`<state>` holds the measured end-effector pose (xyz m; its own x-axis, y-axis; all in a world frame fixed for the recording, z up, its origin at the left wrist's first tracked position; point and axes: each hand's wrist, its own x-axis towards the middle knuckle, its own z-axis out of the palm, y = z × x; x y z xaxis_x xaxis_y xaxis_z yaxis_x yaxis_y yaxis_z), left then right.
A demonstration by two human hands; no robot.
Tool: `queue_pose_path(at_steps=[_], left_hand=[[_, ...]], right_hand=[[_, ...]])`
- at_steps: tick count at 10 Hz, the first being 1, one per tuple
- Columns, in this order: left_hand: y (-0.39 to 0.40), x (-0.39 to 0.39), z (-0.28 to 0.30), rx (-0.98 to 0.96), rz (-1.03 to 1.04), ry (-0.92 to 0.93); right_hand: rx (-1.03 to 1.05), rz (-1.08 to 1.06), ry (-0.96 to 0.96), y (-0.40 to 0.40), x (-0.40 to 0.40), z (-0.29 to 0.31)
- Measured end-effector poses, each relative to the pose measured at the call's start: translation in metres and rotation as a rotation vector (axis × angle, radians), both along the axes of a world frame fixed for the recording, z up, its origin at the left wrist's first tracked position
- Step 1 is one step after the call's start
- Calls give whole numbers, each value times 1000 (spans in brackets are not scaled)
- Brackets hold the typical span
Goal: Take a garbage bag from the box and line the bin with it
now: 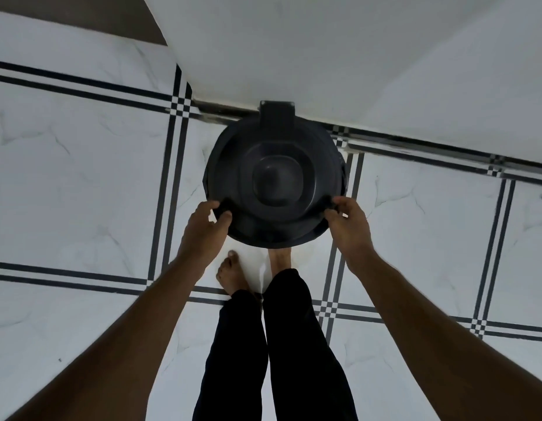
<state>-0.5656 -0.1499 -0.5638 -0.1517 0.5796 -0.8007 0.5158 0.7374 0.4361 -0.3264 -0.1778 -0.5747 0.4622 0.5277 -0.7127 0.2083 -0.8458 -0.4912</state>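
A round dark grey bin [274, 177] stands on the floor against the white wall, seen from straight above. Its lid is down, with the hinge block [277, 112] at the back. My left hand [204, 226] pinches the front left of the rim, thumb on top. My right hand [350, 223] grips the front right of the rim the same way. A thin black fringe [344, 174] pokes out under the lid at the sides; I cannot tell whether it is bag material. The box of bags is out of view.
White marble-pattern floor tiles [81, 177] with black double lines spread around the bin. The white wall [324, 56] rises right behind it. My bare feet [230, 275] and dark trouser legs stand just in front of the bin.
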Motion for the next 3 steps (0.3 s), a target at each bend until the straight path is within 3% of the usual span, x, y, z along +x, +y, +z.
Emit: queue_pose_path(at_steps=[1, 3], left_hand=[[1, -6, 41, 96, -70, 83], [-2, -17, 181, 376, -234, 149]], right_hand=[[48, 89, -43, 5, -5, 42], [165, 350, -114, 12, -28, 181]])
